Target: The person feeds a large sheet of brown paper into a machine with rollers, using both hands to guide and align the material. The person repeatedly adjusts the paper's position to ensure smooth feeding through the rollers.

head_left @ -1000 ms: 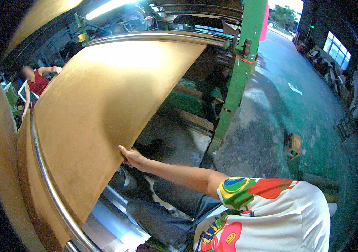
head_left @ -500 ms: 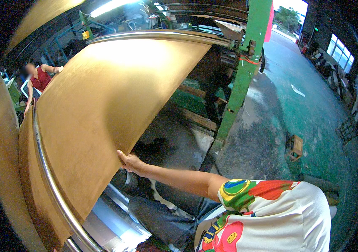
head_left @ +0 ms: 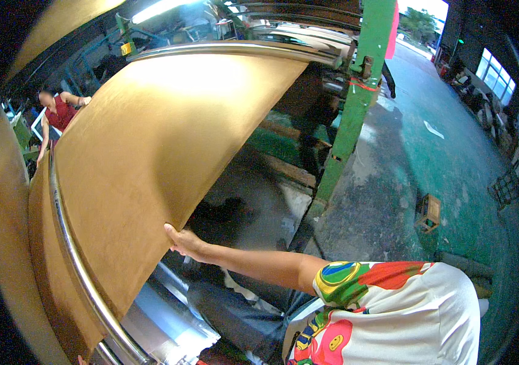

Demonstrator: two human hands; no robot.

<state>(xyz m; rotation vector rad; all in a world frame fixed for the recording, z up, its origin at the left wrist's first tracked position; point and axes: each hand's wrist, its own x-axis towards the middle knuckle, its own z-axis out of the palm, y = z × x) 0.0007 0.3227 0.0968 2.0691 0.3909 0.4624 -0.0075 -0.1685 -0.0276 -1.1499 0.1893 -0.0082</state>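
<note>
A wide tan sheet [head_left: 131, 158] of smooth, flexible-looking material runs from a far metal roller [head_left: 235, 50] down toward a shiny metal bar [head_left: 77, 255] on the near left. My right hand [head_left: 187, 244] grips the sheet's right edge, thumb on top and the other fingers underneath, out of sight. What seems to be a bit of my left hand [head_left: 81, 360] shows at the lower edge, beside the sheet and the bar; its fingers are mostly cut off. Across the sheet, a co-worker in a dark red top [head_left: 58, 114] reaches one hand to the far left edge of the sheet.
A green upright post [head_left: 352, 115] of the machine frame stands to the right of the sheet. Silvery film or metal sheeting [head_left: 165, 316] lies below the bar. A small wooden stool [head_left: 428, 213] stands on the green floor [head_left: 454, 176]. A lit tube lamp [head_left: 165, 9] hangs above.
My right hand has shifted slightly down and left along the sheet's edge, still gripping it. The co-worker's head has moved a little; the sheet looks nearly the same.
</note>
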